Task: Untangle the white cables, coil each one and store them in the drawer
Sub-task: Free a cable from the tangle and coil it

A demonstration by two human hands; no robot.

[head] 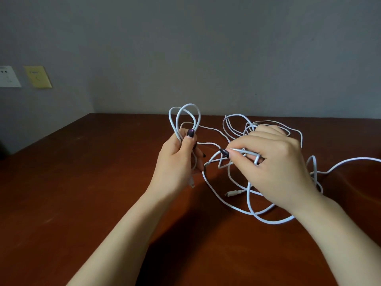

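the left hand [177, 153] grips a part-made coil [184, 120] upright, loops standing above the fist over the table [82, 182]. the remaining white cables [257, 203] lie tangled to the right, and the strand feeding the coil runs rightward. the right hand [274, 159], nearer the tangle, pinches that strand with fingers closed on it.

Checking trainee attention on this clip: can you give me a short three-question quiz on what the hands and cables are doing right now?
1. True or false: the left hand grips upright cable loops.
2. The right hand is: A) open and idle; B) pinching a cable strand; C) gripping scissors.
3. Fill in: the loose tangle lies on the ___.
Key: 1 true; 2 B; 3 table.
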